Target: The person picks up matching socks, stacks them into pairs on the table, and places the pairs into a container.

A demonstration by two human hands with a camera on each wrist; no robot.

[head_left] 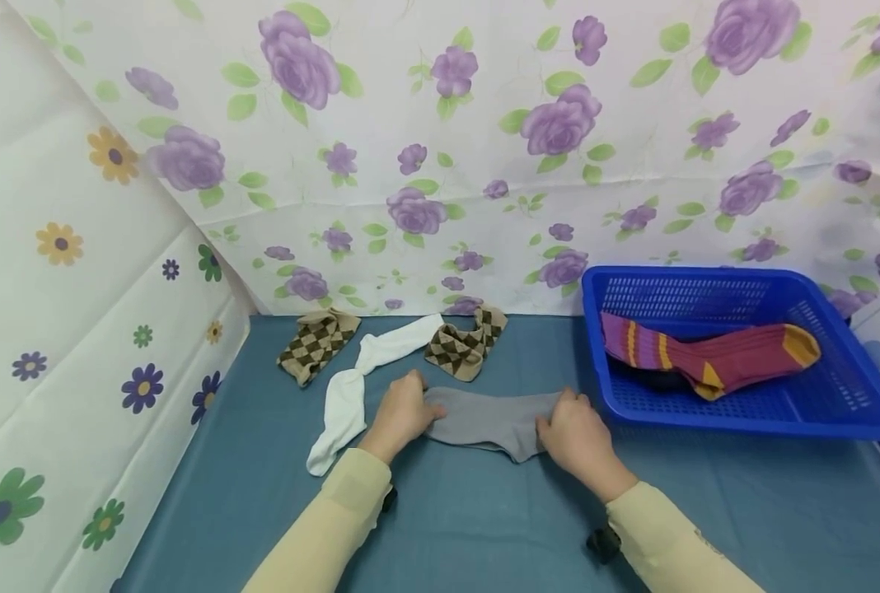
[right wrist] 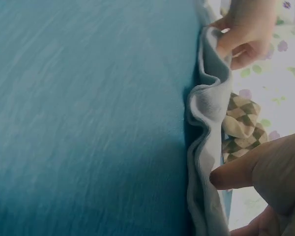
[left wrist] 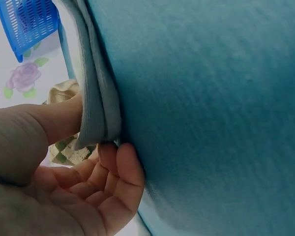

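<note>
A pair of grey socks (head_left: pixel 484 418), one laid over the other, stretches sideways between both hands above the blue-green cloth. At its left end my left hand (head_left: pixel 403 412) pinches the fabric; the left wrist view shows the thumb on one face and curled fingers at the lower edge of the layered socks (left wrist: pixel 99 98). My right hand (head_left: pixel 577 436) grips the opposite end. In the right wrist view its thumb (right wrist: pixel 236 172) presses on the wavy grey fabric, while its other fingers are mostly hidden.
Two white socks (head_left: pixel 345 403) lie end to end at the left. Brown checkered socks (head_left: pixel 317 342) sit behind, with another checkered sock (head_left: pixel 465 346) to their right. A blue basket (head_left: pixel 744 424) at the right holds a maroon and yellow striped sock (head_left: pixel 751 358) and something dark.
</note>
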